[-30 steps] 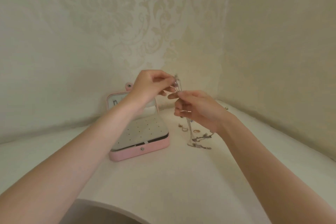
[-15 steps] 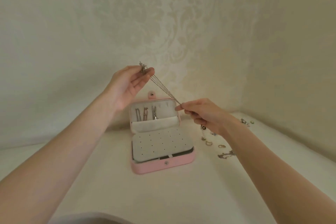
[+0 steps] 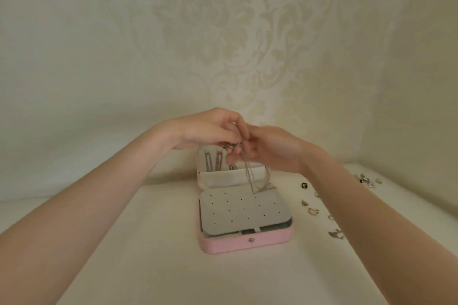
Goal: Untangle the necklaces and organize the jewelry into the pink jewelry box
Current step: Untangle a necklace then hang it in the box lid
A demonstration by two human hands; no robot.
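Both hands are meeting above the open lid of the pink jewelry box (image 3: 245, 245), the left hand (image 3: 213, 129) and right hand (image 3: 270, 148) each pinching the top of a silver necklace (image 3: 250, 176) between curled fingers (image 3: 235, 131). The chain is hanging from the fingers, its lower loop touching the box's perforated grey insert (image 3: 238, 213). Small jewelry pieces (image 3: 309, 208) are lying scattered on the cream surface (image 3: 148, 267) to the box's right, beneath damask-patterned wallpaper (image 3: 223, 32).

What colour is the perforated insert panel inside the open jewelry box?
Light grey, dotted with small dark holes; the perforated insert panel shows in the head view, its only view.
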